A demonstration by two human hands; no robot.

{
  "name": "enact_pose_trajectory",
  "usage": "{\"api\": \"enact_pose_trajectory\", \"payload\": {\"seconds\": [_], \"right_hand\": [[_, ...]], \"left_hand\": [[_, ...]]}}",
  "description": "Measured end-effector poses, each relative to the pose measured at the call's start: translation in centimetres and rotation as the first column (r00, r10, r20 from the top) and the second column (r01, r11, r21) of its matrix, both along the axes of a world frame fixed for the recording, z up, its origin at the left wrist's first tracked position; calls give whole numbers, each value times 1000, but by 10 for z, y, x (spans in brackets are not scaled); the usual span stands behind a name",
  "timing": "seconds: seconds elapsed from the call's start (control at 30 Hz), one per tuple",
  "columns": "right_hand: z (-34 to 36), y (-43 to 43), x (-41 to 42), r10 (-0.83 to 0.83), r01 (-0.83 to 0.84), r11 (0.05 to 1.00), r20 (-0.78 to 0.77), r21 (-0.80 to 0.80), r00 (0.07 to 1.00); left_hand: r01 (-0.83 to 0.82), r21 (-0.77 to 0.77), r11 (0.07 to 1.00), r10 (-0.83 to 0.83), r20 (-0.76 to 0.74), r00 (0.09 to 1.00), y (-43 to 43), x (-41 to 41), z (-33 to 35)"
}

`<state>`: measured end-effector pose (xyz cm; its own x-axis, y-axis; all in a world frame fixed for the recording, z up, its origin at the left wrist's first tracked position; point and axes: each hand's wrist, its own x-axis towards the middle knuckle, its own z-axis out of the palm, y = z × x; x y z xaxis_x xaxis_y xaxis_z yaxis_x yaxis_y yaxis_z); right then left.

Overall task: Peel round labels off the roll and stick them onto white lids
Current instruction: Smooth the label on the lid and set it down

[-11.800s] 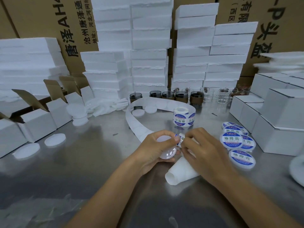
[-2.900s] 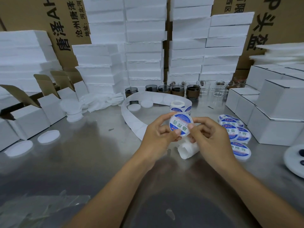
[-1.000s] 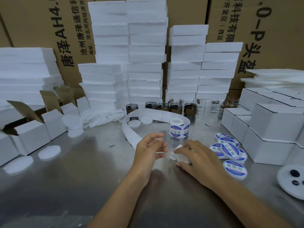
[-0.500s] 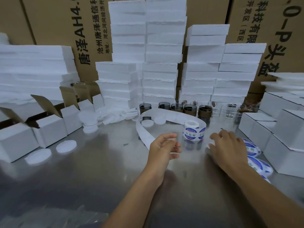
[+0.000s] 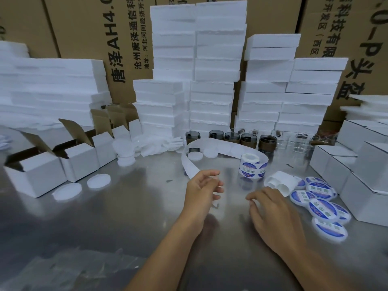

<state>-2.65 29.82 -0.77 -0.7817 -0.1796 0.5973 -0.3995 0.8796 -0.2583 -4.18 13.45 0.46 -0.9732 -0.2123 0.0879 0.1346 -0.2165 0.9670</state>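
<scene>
**Right of the label roll: lid set down, both hands free**

Right of the label roll [image 5: 251, 168], the heap of labelled lids [image 5: 321, 206] now holds the one you had between your fingers about three seconds ago. That lid is finished, so the round is closed and the next one starts with a bare lid.

Your right hand [image 5: 273, 211] was over that heap half a second ago. It has since drawn back and hovers palm-down in front of the roll, fingers loosely spread and holding nothing. Your left hand [image 5: 201, 187] sits front-left of the roll, fingers loosely curled and holding nothing that can be seen. The tail of the backing strip [image 5: 226, 147] passes just behind it, and whether it touches the hand cannot be told.

The curl of spent backing [image 5: 281, 182], under your right hand a second ago, now lies free just right of the roll, touching the heap's near edge.

The nearest bare white lids [image 5: 195, 155] rest behind and left of the roll, inside the strip's loop. Your left hand looks best placed to fetch one.
</scene>
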Motion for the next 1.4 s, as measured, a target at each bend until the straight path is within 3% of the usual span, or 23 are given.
{"api": "enact_pose_trajectory", "payload": {"seconds": [0.1,0.17,0.27,0.37,0.47,0.57,0.77,0.83,0.97,1.03,1.1,1.17,1.23,1.3,1.4], "right_hand": [[-2,-1,-2,-1,1,1000,21,-6,1000],[-2,-1,-3,-9,10,1000,61,-15,998],[-1,-2,-4,-17,18,1000,83,-13,996],[-1,-2,-5,-18,17,1000,121,5,992],[-1,-2,-6,-14,14,1000,141,-5,990],[-1,-2,-5,-8,12,1000,151,-28,989],[0,-1,-2,-7,16,998,149,-55,989],[0,-1,-2,-3,11,999,151,-53,989],[2,-2,-1,8,0,999,159,-46,987],[2,-2,-1,17,-10,999,152,-48,988],[2,-3,-1,35,-25,997,128,-76,991],[3,-7,-2,75,-54,983,117,-174,990],[5,-13,-1,128,-81,935,114,-345,985],[7,-21,-1,204,-89,829,150,-552,967],[13,-28,-1,355,-69,665,234,-743,905]], "left_hand": [[-116,-176,977,114,-23,993,-31,-4,0],[-244,-362,900,233,-73,970,-63,-6,-2],[-378,-642,668,389,-132,912,-127,-3,-10],[-339,-877,341,510,-131,850,-187,2,-20],[-244,-956,164,605,-98,790,-217,4,-25],[-137,-990,46,637,-76,767,-227,1,-28],[-165,-985,-43,566,-160,809,-214,-3,-23],[-212,-977,28,478,-173,861,-199,-3,-18],[-307,-765,566,232,-210,950,-132,3,1],[-208,-604,770,156,-138,978,-96,5,13],[-10,-410,912,-13,-55,998,-67,3,23],[219,-123,968,-222,-11,975,-45,0,26],[293,85,952,-296,28,955,-30,-1,23],[293,126,948,-302,65,951,-23,-3,14],[328,53,943,-331,85,940,-25,-3,6]]}}
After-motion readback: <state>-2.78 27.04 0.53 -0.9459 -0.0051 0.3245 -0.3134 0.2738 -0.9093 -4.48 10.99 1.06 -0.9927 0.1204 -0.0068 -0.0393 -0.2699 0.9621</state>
